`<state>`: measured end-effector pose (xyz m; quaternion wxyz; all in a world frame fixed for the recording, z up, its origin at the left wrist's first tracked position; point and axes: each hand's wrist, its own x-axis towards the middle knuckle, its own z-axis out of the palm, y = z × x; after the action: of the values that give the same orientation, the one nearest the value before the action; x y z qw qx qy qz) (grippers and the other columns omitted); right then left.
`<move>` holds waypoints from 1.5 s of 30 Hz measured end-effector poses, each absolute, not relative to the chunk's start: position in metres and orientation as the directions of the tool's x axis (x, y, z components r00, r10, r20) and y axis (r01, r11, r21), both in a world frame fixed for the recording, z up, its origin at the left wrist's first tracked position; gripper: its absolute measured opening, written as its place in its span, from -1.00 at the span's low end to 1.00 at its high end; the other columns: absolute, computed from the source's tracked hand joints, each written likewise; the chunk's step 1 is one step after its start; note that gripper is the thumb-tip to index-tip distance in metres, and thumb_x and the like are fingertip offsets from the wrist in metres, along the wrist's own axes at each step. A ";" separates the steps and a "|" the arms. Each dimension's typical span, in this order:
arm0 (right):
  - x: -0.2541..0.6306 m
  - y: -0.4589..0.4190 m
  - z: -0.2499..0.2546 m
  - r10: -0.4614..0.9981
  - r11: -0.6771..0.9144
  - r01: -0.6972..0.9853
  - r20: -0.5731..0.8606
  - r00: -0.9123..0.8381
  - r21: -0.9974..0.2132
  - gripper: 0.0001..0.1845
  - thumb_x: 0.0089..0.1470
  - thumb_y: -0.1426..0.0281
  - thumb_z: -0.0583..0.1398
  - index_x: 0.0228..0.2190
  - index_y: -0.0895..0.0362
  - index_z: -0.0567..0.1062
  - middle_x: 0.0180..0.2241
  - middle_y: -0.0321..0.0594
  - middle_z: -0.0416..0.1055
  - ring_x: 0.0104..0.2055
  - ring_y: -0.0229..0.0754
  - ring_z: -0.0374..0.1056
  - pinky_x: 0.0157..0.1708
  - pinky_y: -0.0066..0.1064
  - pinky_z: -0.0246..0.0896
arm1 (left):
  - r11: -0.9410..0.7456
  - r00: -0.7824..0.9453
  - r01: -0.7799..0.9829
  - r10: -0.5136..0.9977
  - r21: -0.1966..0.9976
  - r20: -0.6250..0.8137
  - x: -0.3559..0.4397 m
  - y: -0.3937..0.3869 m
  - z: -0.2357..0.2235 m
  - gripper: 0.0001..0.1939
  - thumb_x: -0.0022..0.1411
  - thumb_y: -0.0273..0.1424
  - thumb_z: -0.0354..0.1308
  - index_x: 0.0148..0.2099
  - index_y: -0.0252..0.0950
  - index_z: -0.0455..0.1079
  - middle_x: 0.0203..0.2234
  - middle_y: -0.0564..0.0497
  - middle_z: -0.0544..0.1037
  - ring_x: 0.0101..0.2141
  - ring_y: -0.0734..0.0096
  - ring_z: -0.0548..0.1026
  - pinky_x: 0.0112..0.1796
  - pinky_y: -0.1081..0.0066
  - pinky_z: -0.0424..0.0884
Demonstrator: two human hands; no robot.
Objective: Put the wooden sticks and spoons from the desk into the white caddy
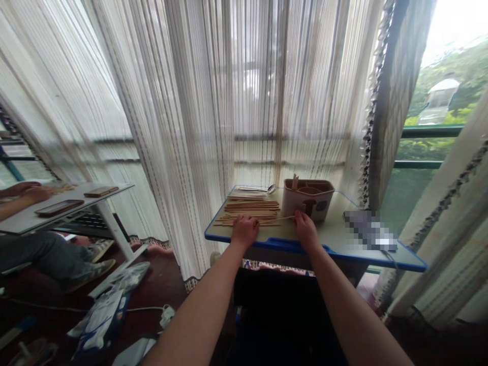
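Chopsticks (252, 206) piled on a blue-edged surface (337, 233) by the curtains (183, 101).
Left hand (246, 230) is curled loosely over the near chopsticks, can't tell if it's gripping any. Right hand (304, 226) has its fingers closed on the end of a single stick (284, 218), just in front of the bin (298, 201). Ladle (271, 189) lies toward the back, curtains hang behind, greenery (470, 71) outside on the right.

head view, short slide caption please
Hands at a blue-edged desk, thin wooden sticks laid out beside a brown-rimmed container.
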<state>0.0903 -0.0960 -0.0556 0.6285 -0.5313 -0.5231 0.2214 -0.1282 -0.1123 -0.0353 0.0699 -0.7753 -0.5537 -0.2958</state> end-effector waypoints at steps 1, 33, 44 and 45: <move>0.090 -0.097 -0.055 0.850 0.348 0.240 0.413 0.327 -0.906 -0.48 -0.01 -0.03 -0.03 -0.40 0.16 0.42 -0.51 -0.18 0.35 -0.49 -0.20 0.22 -0.50 -0.40 0.11 | -0.381 0.214 0.898 0.816 0.221 0.538 -0.128 -0.112 -0.035 -0.76 0.22 -0.27 -0.05 -0.26 -0.16 0.43 -0.27 0.01 0.45 -0.15 0.27 0.28 -0.11 0.27 0.13; 0.081 -0.103 -0.048 0.910 0.372 0.085 0.382 0.161 -0.924 -0.52 -0.21 0.05 0.20 -0.36 0.20 0.47 -0.54 -0.25 0.38 -0.51 -0.28 0.22 -0.52 -0.46 0.08 | -0.469 0.290 0.865 0.756 0.177 0.586 -0.128 -0.112 -0.038 -0.77 0.25 -0.25 -0.07 -0.22 -0.10 0.42 -0.30 0.04 0.47 -0.16 0.33 0.29 -0.11 0.32 0.13; 0.078 -0.111 -0.046 0.897 0.409 0.045 0.410 0.166 -0.911 -0.58 -0.17 0.11 0.23 -0.35 0.18 0.46 -0.55 -0.30 0.33 -0.51 -0.31 0.20 -0.49 -0.48 0.12 | -0.539 0.335 0.823 0.714 0.177 0.615 -0.130 -0.115 -0.039 -0.75 0.26 -0.28 -0.09 -0.22 -0.15 0.42 -0.31 0.03 0.49 -0.20 0.37 0.33 -0.11 0.37 0.18; 0.076 -0.112 -0.045 0.904 0.406 0.054 0.409 0.126 -0.913 -0.58 -0.18 0.11 0.23 -0.34 0.18 0.46 -0.54 -0.30 0.35 -0.50 -0.30 0.22 -0.48 -0.47 0.13 | -0.560 0.350 0.808 0.708 0.186 0.613 -0.130 -0.115 -0.039 -0.76 0.26 -0.28 -0.08 -0.23 -0.14 0.42 -0.32 0.04 0.49 -0.21 0.37 0.34 -0.12 0.38 0.19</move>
<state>0.0759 -0.1122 -0.0455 0.6194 -0.4237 -0.5648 0.3431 -0.1301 -0.1152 -0.0388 0.0747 -0.8182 -0.4631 -0.3324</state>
